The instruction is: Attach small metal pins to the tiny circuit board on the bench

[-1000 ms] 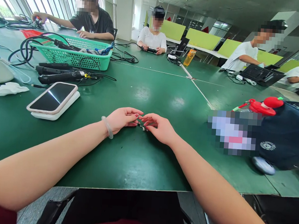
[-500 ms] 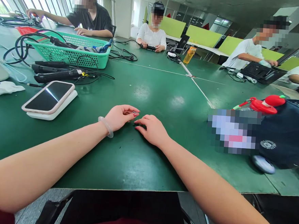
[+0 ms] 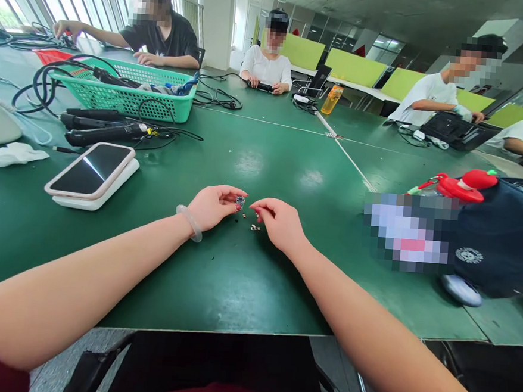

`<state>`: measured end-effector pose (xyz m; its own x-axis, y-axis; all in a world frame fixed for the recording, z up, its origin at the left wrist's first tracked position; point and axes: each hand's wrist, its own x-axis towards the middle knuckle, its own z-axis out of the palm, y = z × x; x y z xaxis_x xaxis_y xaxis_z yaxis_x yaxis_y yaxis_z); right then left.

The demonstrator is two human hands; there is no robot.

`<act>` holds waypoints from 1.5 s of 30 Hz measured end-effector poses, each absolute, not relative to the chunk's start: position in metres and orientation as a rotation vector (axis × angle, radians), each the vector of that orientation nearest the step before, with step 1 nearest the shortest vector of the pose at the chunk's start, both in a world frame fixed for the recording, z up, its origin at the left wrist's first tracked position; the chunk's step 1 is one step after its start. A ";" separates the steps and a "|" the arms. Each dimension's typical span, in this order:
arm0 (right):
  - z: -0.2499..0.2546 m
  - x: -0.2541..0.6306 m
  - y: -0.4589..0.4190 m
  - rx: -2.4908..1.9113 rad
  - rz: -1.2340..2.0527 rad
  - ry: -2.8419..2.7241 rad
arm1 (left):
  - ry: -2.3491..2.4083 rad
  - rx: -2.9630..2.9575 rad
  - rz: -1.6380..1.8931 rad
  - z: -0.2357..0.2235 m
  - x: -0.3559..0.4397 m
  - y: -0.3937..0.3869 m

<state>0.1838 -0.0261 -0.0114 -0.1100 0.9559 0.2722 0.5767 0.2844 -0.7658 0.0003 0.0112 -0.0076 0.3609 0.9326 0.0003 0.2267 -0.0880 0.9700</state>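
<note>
Between the thumb and fingers of my left hand (image 3: 213,207) is a small grey-and-dark circuit board (image 3: 240,202), held just above the green tabletop (image 3: 233,277). My right hand (image 3: 280,221) is beside it on the right, thumb and index finger pinched together. Whatever that pinch holds is too small to name. Below the fingertips lie several tiny pale and dark parts (image 3: 254,227), loose on the table. A translucent bangle (image 3: 189,222) circles my left wrist.
At left are a phone (image 3: 91,169) on a white box, black handheld devices (image 3: 102,131) with cables, and a green basket (image 3: 129,104). On the right stand a dark bag (image 3: 496,230) and a mouse (image 3: 461,290). Several people sit around the table.
My right hand has drawn slightly up and right, away from my left, its thumb and index finger closing to a pinch. The board and the loose tiny parts now show more clearly.
</note>
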 end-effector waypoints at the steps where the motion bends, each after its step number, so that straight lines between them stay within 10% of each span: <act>1: -0.011 0.184 -0.025 -1.394 0.730 -1.709 | 1.073 1.573 0.835 -0.008 0.001 0.011; 19: -0.014 0.181 -0.021 -1.330 0.990 -1.506 | 1.036 1.962 0.757 -0.005 0.003 0.004; 45: -0.011 0.190 -0.025 -1.427 0.468 -1.958 | 1.082 2.001 0.789 0.003 0.000 0.005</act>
